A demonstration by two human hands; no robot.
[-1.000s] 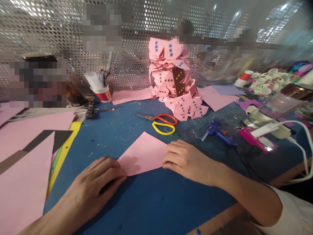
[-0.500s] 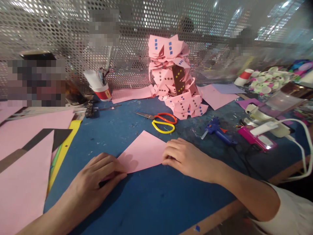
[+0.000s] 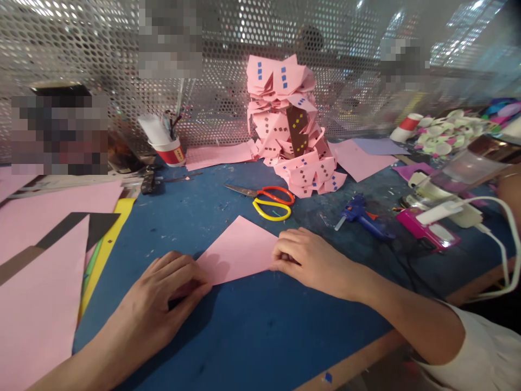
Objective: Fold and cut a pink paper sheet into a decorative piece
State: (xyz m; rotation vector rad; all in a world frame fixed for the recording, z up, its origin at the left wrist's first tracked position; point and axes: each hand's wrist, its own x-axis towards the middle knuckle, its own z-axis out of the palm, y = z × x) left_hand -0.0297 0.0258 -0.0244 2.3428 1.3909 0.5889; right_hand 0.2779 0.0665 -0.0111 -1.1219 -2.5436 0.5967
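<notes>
A folded sheet of pink paper (image 3: 240, 250), pointed at the far side, lies on the blue table between my hands. My left hand (image 3: 173, 293) is closed, thumb and fingers pinching its near left corner. At the right corner, my right hand (image 3: 303, 258) grips the paper with curled fingers. Both corners are partly hidden by my fingers. Beyond the paper lie scissors (image 3: 273, 210) with one red and one yellow handle. To the right of them is a blue glue gun (image 3: 360, 214).
A tall stack of folded pink papers (image 3: 285, 127) with small coloured squares stands at the back. Pink sheets (image 3: 36, 315) cover the left side. A cup of tools (image 3: 171, 153) stands by the perforated screen. A pink device with a white cable (image 3: 431, 228) lies at right.
My hands and the pink paper hold nearly the same place. My right hand's fingers have shifted very slightly. At the far right edge, part of an arm or hand has come into view.
</notes>
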